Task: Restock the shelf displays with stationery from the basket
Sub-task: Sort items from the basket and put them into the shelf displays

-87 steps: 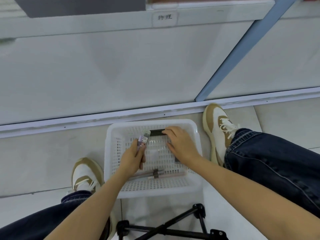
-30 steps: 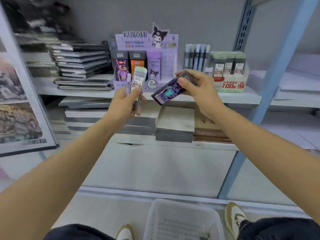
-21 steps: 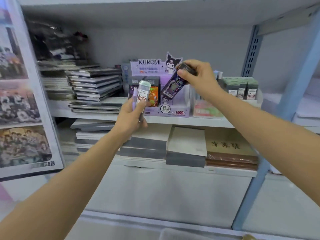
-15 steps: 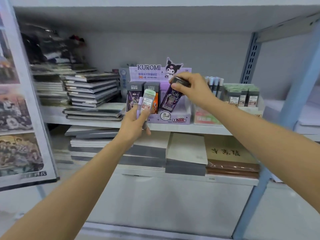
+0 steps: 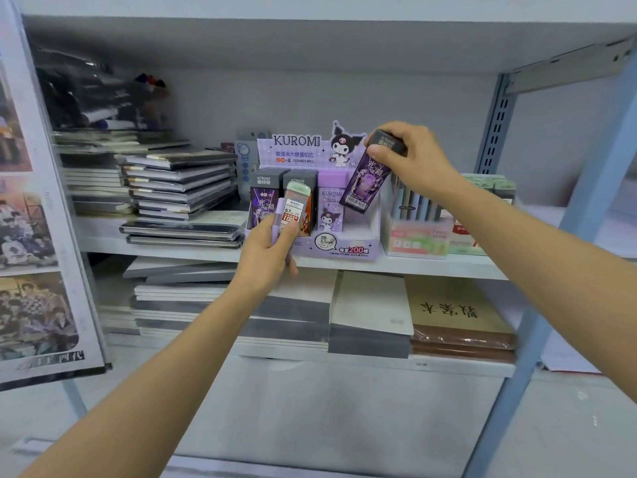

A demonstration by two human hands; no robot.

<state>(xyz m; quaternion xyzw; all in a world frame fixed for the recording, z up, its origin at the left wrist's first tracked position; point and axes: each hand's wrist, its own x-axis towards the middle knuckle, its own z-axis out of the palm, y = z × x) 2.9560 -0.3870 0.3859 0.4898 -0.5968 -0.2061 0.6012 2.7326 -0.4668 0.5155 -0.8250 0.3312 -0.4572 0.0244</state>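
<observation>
My right hand (image 5: 412, 157) grips the grey cap end of a dark purple lead box (image 5: 368, 179), holding it tilted over the right side of the purple Kuromi display box (image 5: 344, 248) on the shelf. Several boxes stand upright in that display. In front of the display's left part, my left hand (image 5: 267, 251) holds a green-capped lead case (image 5: 294, 210) with a red label, together with a lilac item behind it. The basket is out of view.
Stacks of dark notebooks (image 5: 179, 188) lie left of the display. A lead display with a pink front (image 5: 418, 238) stands to its right. Books fill the shelf below (image 5: 372, 305). A blue metal upright (image 5: 582, 215) stands at the right, a poster board (image 5: 38, 236) at the left.
I have risen from the basket on the floor to the shelf, carrying both items. In the last half second my right hand has brought the purple box over the display's right side.
</observation>
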